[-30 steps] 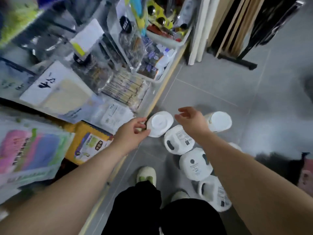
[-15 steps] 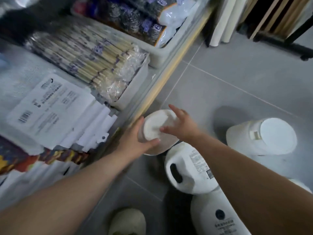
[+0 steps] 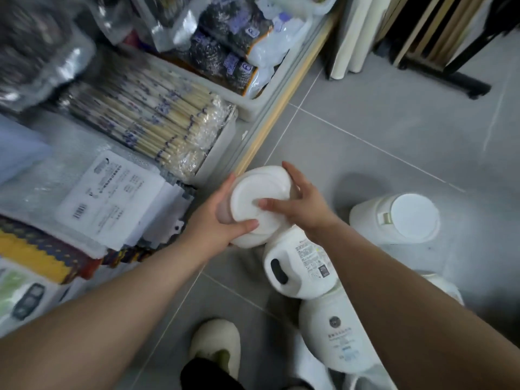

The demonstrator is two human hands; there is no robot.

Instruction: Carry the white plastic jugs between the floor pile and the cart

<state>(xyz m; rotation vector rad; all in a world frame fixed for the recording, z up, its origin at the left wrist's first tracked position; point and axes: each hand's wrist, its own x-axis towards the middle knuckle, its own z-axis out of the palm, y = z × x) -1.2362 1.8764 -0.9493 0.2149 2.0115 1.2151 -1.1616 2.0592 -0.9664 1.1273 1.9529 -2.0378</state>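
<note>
Both hands on one white jug (image 3: 260, 204), standing on grey floor (image 3: 380, 130) right at foot of shelf edge (image 3: 277, 108). Left hand (image 3: 216, 223) wrapped round jug's left side, thumb curled over front of cap rim, fingers hidden behind body. Right hand (image 3: 302, 204) gripping from right, thumb laid flat on cap top, fingers curled round far side. Cap facing camera; whether jug is lifted or resting, cannot tell.

Just beside it, touching at lower right: second white jug (image 3: 301, 263) with dark handle hole and printed label. Below that, third jug (image 3: 337, 333) with round logo, partly under right forearm. Well to right, apart: fourth jug (image 3: 394, 218), flat white lid up.

On shelf left: tray of wrapped chopsticks (image 3: 157, 116), pack of steel scourers (image 3: 225, 52) in bin behind, flat white-labelled packets (image 3: 109, 198) nearer. Pale slipper (image 3: 215, 347) on floor at bottom centre. White boards (image 3: 357, 35) leaning upright past shelf end.
</note>
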